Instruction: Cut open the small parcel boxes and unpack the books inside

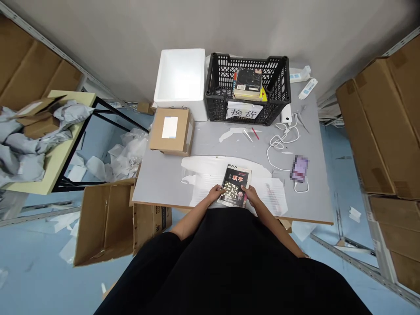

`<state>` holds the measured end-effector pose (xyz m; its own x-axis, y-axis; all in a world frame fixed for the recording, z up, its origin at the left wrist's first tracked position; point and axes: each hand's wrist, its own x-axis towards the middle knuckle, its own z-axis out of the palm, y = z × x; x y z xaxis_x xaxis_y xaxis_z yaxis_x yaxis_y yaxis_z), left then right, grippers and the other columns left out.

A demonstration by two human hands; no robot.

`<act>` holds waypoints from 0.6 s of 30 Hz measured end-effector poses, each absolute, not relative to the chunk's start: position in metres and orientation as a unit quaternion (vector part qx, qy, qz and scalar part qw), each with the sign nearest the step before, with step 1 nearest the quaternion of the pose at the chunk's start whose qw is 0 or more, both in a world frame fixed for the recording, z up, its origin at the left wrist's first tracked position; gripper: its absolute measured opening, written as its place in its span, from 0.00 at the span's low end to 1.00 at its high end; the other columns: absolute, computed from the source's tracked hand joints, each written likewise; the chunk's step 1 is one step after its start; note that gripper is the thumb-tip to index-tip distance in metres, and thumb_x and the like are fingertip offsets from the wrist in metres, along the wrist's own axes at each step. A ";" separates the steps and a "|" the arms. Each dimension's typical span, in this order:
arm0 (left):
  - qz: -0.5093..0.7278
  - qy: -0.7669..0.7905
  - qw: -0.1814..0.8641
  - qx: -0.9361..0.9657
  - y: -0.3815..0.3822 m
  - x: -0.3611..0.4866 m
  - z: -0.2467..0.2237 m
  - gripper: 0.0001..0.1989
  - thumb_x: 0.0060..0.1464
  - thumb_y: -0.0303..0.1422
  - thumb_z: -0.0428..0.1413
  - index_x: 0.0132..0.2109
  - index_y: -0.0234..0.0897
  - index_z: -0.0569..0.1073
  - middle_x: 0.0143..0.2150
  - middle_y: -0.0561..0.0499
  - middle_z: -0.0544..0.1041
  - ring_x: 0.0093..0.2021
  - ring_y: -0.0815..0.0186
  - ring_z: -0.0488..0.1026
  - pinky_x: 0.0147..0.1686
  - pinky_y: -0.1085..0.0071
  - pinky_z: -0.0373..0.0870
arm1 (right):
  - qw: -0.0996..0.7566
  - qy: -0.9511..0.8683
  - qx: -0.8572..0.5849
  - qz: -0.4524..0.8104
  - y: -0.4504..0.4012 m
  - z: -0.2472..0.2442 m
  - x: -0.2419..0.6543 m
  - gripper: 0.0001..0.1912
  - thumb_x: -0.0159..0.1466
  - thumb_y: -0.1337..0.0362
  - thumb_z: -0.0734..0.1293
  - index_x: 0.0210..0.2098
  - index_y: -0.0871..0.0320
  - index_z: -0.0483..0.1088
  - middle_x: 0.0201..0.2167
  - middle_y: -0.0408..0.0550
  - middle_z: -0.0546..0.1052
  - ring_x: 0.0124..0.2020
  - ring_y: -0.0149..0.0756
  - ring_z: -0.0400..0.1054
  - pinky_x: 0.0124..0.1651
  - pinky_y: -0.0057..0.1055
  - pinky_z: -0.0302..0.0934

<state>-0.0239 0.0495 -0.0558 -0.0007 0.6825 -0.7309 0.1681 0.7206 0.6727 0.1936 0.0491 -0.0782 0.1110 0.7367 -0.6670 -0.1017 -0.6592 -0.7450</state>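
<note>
A book (233,186) with a black cover, a crossword grid and Chinese lettering is held near the table's front edge. My left hand (215,193) grips its left side, thumb on the cover. On the other side my right hand (250,194) closes round the right edge, its thumb also on the cover. Whether there is one book or several in the hold I cannot tell. White wrapping sheets (200,189) lie on the grey table (164,179) around and under my hands.
Behind stand a black crate (216,109) with stacked books (248,81), a white foam box (198,109) and a closed cardboard box (157,127). A phone (299,169) with a white cable lies right. An open carton (108,218) stands on the floor, left.
</note>
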 end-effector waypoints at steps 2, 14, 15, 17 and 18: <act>0.239 0.667 0.640 0.298 0.056 -0.023 -0.048 0.22 0.41 0.49 0.67 0.33 0.40 0.68 0.24 0.58 0.71 0.30 0.65 0.73 0.36 0.70 0.68 | 0.352 -0.243 -0.656 0.623 0.057 -0.072 0.191 0.15 0.55 0.53 0.73 0.37 0.56 0.74 0.41 0.52 0.83 0.46 0.46 0.78 0.53 0.43 0.71; 0.409 0.642 0.560 0.326 0.193 0.000 0.022 0.14 0.53 0.43 0.61 0.39 0.41 0.67 0.26 0.58 0.71 0.31 0.68 0.71 0.36 0.74 0.66 | 0.482 -0.383 -0.595 0.517 0.201 0.019 0.181 0.29 0.54 0.54 0.73 0.53 0.56 0.68 0.51 0.52 0.79 0.49 0.41 0.74 0.56 0.37 0.67; 0.427 0.632 0.555 0.333 0.211 0.002 0.030 0.14 0.53 0.41 0.61 0.39 0.40 0.67 0.27 0.58 0.71 0.31 0.69 0.71 0.36 0.75 0.66 | 0.492 -0.403 -0.584 0.505 0.220 0.029 0.183 0.29 0.55 0.55 0.73 0.54 0.56 0.67 0.51 0.51 0.78 0.50 0.40 0.73 0.57 0.37 0.66; 0.468 0.603 0.547 0.344 0.247 0.006 0.047 0.13 0.53 0.40 0.62 0.39 0.40 0.67 0.27 0.58 0.71 0.30 0.71 0.69 0.35 0.76 0.65 | 0.519 -0.427 -0.564 0.480 0.257 0.046 0.188 0.29 0.55 0.56 0.72 0.54 0.56 0.67 0.50 0.49 0.78 0.49 0.40 0.72 0.57 0.38 0.65; 0.485 0.584 0.549 0.349 0.265 0.009 0.055 0.13 0.54 0.39 0.62 0.39 0.40 0.66 0.27 0.58 0.71 0.29 0.71 0.68 0.34 0.76 0.64 | 0.528 -0.439 -0.556 0.468 0.276 0.054 0.191 0.28 0.55 0.56 0.72 0.53 0.56 0.67 0.49 0.48 0.78 0.49 0.40 0.72 0.58 0.39 0.65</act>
